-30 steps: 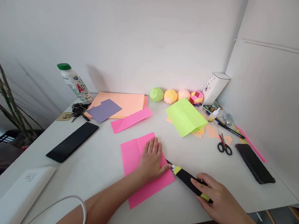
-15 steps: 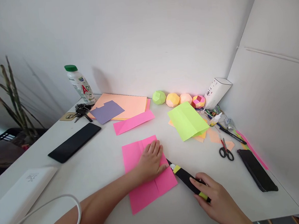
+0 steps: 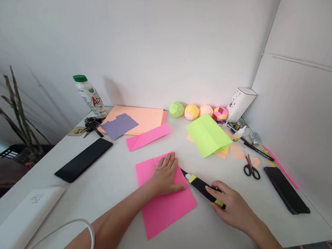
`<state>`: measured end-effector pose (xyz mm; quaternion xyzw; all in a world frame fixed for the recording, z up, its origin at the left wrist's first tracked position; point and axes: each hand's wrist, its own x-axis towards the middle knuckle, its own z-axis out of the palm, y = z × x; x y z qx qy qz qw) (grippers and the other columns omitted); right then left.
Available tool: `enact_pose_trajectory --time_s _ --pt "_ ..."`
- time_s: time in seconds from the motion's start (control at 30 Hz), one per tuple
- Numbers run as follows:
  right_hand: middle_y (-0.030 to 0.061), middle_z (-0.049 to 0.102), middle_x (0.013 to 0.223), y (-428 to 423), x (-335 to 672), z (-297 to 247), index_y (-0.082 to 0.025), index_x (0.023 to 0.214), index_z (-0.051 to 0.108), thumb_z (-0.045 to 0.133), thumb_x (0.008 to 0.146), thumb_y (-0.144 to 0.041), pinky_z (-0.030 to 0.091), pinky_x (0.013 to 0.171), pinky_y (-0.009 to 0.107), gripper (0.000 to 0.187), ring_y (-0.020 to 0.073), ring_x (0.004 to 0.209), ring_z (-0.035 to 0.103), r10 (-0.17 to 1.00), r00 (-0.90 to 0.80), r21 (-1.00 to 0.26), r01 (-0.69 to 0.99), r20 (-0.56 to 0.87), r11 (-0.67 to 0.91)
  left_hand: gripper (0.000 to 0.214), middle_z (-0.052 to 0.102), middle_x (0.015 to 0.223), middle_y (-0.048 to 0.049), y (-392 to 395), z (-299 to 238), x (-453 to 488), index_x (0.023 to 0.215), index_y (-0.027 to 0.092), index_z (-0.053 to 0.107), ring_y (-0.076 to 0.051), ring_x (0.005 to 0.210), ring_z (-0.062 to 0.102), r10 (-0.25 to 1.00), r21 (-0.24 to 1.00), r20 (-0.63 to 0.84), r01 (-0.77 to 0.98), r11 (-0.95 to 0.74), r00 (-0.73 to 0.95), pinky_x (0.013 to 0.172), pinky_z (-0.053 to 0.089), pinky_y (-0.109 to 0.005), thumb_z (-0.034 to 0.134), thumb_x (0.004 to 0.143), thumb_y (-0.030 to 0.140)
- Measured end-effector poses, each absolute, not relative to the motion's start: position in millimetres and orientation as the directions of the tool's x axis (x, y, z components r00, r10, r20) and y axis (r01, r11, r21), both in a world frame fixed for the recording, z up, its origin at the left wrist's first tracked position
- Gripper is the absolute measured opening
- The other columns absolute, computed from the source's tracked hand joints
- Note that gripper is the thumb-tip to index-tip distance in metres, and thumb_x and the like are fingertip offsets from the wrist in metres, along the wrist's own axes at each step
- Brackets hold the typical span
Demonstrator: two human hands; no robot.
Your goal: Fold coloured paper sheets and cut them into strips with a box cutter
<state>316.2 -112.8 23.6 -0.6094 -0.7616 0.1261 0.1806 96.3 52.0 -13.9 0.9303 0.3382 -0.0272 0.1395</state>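
Note:
My left hand lies flat on a pink sheet of paper, its fingers stretched toward the far edge and its thumb out to the right. In my right hand is a black and yellow utility knife, gripped by its rear half. The knife's dark blade meets the right edge of the pink sheet, close to my left fingertips. How far the blade reaches into the fold cannot be made out. Beyond the sheet lies a pink paper strip.
Green paper, scissors and a black phone lie to the right. Several paper balls line the wall. At left are a dark slab, keys, a bottle and a white device with a cable.
My right hand has moved the knife away from me and slightly left along the sheet's right edge. My left hand has slid a little toward the far edge.

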Motion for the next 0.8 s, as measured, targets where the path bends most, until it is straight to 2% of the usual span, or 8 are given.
enact_pose_trajectory --time_s 0.1,0.27,0.47,0.67,0.8 --pt "0.0118 0.058 0.108 -104.6 314.6 24.8 -0.018 0.121 0.060 0.046 0.084 -0.015 0.057 0.065 0.027 0.040 0.0167 0.082 0.065 0.973 -0.200 -0.410 0.882 0.116 0.230 0.116 0.001 0.153 -0.0205 54.3 -10.3 98.2 0.146 -0.002 0.016 -0.035 0.141 0.000 0.628 0.222 -0.169 0.650 -0.727 0.760 0.113 0.006 -0.046 0.032 0.069 0.084" --pt "0.0109 0.058 0.108 -99.5 314.4 24.0 -0.019 0.121 0.059 0.046 0.084 -0.014 0.057 0.067 0.028 0.040 0.0157 0.080 0.064 0.973 -0.197 -0.394 0.890 0.123 0.230 0.119 0.004 0.153 -0.0207 55.8 -14.4 99.8 0.145 0.000 0.021 -0.036 0.140 -0.002 0.643 0.206 -0.125 0.653 -0.729 0.756 0.113 0.001 -0.046 0.032 0.065 0.087" --pt "0.0109 0.058 0.104 -78.8 313.0 19.7 -0.016 0.118 0.061 0.047 0.083 -0.015 0.056 0.064 0.030 0.038 0.0143 0.070 0.063 0.963 -0.226 -0.373 0.889 0.146 0.265 0.118 0.004 0.153 -0.0207 56.6 -19.1 99.5 0.146 0.000 0.018 -0.036 0.140 -0.003 0.639 0.202 -0.113 0.647 -0.735 0.761 0.113 0.000 -0.046 0.029 0.066 0.087" --pt "0.0107 0.059 0.104 -58.2 310.1 15.5 -0.018 0.119 0.061 0.048 0.082 -0.017 0.055 0.069 0.032 0.039 0.0184 0.084 0.063 0.953 -0.238 -0.326 0.900 0.190 0.290 0.117 0.001 0.152 -0.0226 57.1 -21.7 99.1 0.145 -0.002 0.017 -0.036 0.140 -0.004 0.627 0.206 -0.082 0.629 -0.750 0.775 0.113 0.000 -0.045 0.031 0.068 0.085" --pt "0.0100 0.059 0.103 -45.8 308.6 12.0 -0.018 0.119 0.061 0.049 0.081 -0.017 0.055 0.070 0.032 0.039 0.0185 0.083 0.063 0.947 -0.250 -0.312 0.900 0.203 0.305 0.118 0.003 0.152 -0.0225 57.5 -21.0 99.5 0.146 -0.001 0.018 -0.036 0.140 -0.002 0.632 0.210 -0.072 0.631 -0.747 0.772 0.113 0.002 -0.047 0.032 0.067 0.085"
